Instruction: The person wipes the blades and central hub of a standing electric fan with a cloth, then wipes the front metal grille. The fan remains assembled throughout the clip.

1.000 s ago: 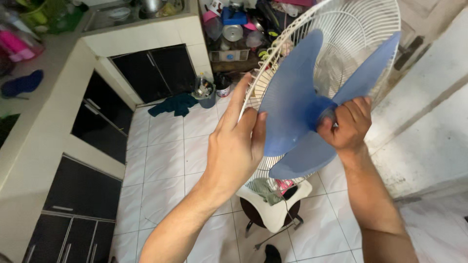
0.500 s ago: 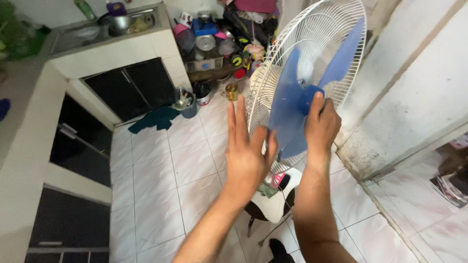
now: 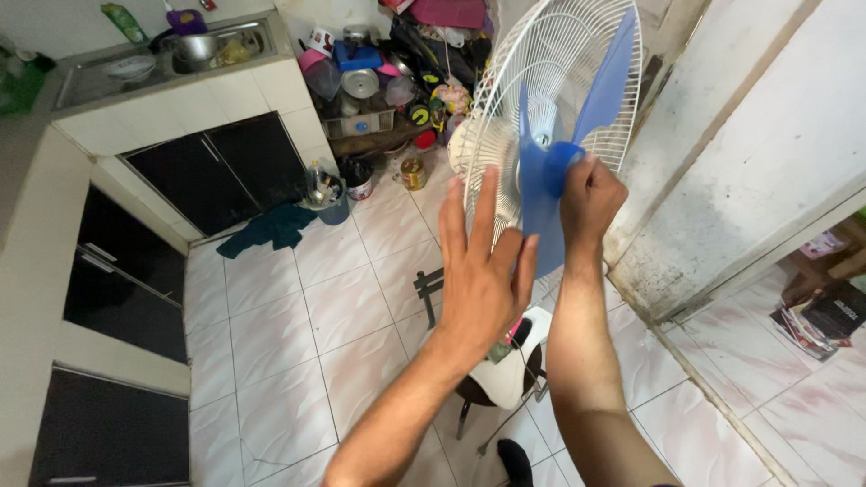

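At the far left a tiled counter (image 3: pixel 36 234) with dark cabinet doors is seen, and a sink (image 3: pixel 162 56) holding bowls is set into its top at the back. A dark green cloth (image 3: pixel 267 228) lies crumpled on the white floor tiles below the cabinets, and just to its right a small bucket (image 3: pixel 329 200) full of bottles is stood. Behind that, a heap of pots, lids and coloured containers (image 3: pixel 388 68) is crowded against the wall.

Nearer the middle, the left hand (image 3: pixel 483 275) is held flat with fingers spread, gripping nothing, just in front of the lower edge of the white wire fan guard (image 3: pixel 505 108). Part of the guard and of the white fan base (image 3: pixel 505 379) below, which rests on a dark stool, is covered by this hand and its forearm.

The blue fan blade (image 3: pixel 541 203) is seen edge-on, against the inside of the guard, translucent and broad-lobed, with one lobe rising towards the upper right. Its hub is gripped by the closed right hand (image 3: pixel 588 200). To the right a stained white wall (image 3: pixel 749 153) is seen, with magazines (image 3: pixel 816 320) lying on the floor at the far right.
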